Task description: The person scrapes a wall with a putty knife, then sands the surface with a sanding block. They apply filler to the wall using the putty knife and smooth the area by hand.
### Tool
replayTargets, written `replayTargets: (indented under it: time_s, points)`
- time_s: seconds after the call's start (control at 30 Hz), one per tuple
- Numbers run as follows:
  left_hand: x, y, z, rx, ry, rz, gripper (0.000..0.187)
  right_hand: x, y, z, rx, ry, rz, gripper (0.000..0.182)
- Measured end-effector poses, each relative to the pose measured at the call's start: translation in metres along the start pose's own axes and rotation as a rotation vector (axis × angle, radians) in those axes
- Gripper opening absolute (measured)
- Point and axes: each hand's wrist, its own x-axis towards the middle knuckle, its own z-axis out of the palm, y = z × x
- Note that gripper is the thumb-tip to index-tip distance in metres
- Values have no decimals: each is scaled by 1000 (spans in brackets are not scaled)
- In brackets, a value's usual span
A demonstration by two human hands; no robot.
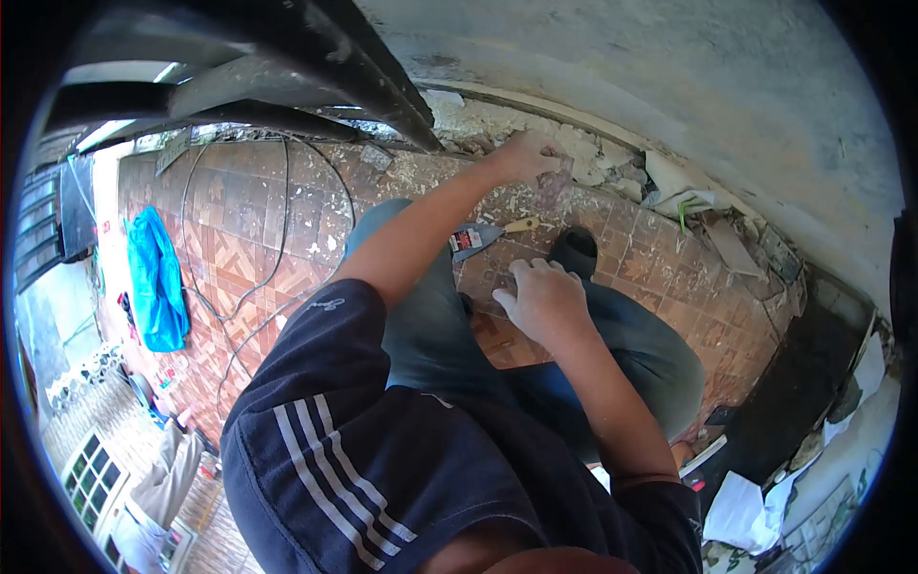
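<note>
My left hand point(526, 158) is closed on a flat, brownish broken piece point(555, 182), perhaps tile, close to the rubble at the wall's foot. Its exact kind is hard to make out. Nearer to me, my right hand point(553, 298) hovers by my right knee, thumb apart from loosely bent fingers, with nothing visible in it. Between my legs and the wall lies a trowel or scraper with a yellow handle point(521, 226) on the tiled floor. A red-and-white label point(466, 239) shows at its blade. A dark shoe point(576, 251) is just beyond my right hand.
Broken plaster and rubble point(612, 167) line the wall point(669, 67). Dark metal bars point(373, 67) stand at upper left. A cable point(284, 220) loops over the floor near a blue plastic bag point(158, 282). Another person point(163, 488) is at lower left. White sheets point(741, 517) lie lower right.
</note>
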Motion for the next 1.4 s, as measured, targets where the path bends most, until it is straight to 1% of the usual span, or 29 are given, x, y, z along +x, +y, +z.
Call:
replayTargets:
  time_s: [0.03,0.07,0.13,0.17,0.2,0.23,0.27,0.3,0.33,0.37,0.4,0.43,0.47,0.5,0.57,0.63,0.7,0.77,0.87,0.93,1.07,1.23,1.4]
  points:
    - [-3,-1,-4,46,14,5,33,5,1,3,-1,17,15,42]
    - [-5,-3,-8,126,40,67,33,8,1,3,-1,33,30,43]
    - [-11,-6,-11,288,90,180,34,18,2,-4,115,23,86,44]
    - [-10,-12,-9,213,39,182,35,22,4,-8,166,18,103,44]
    - [-10,-14,-13,146,24,184,36,25,10,-6,158,105,106,44]
    - [-21,-3,-15,146,46,66,38,31,16,-5,148,197,69,44]
    - [-30,8,-18,68,7,2,42,37,18,-14,109,106,145,48]
    - [-44,25,-22,133,-9,-48,44,40,27,-12,180,146,169,53]
    - [-6,-35,-12,-34,-98,105,45,38,30,-24,175,149,168,58]
    - [-17,-15,-20,74,-67,248,41,44,45,-22,254,248,70,59]
    - [-4,-23,-19,72,-64,260,41,55,60,-23,181,291,25,66]
    - [-15,-6,-23,-38,-70,215,39,57,71,-25,121,349,57,72]
    - [-38,22,-34,-63,-89,178,38,60,72,-37,353,288,69,73]
    - [-50,32,-37,-116,-20,155,37,61,66,-44,413,258,96,70]
    - [-76,51,-49,-226,-66,162,37,56,36,-57,424,218,177,65]
    - [-98,60,-49,-233,-39,137,37,45,6,-63,385,198,243,60]
    - [-99,49,-43,-225,18,270,36,34,-29,-66,337,177,319,56]
    - [-115,50,-44,-325,5,251,27,25,-54,-70,285,168,392,51]
    - [-123,34,-48,-345,126,254,26,19,-81,-75,217,85,271,47]
    - [-126,23,-49,-357,198,246,25,28,-79,-71,194,70,217,43]
    - [-136,3,-58,-378,336,223,24,35,-105,-64,167,59,118,34]
    - [-146,-18,-69,-412,451,200,22,45,-123,-55,169,77,51,25]
    - [-148,-24,-77,-424,531,179,21,52,-132,-57,208,140,28,19]
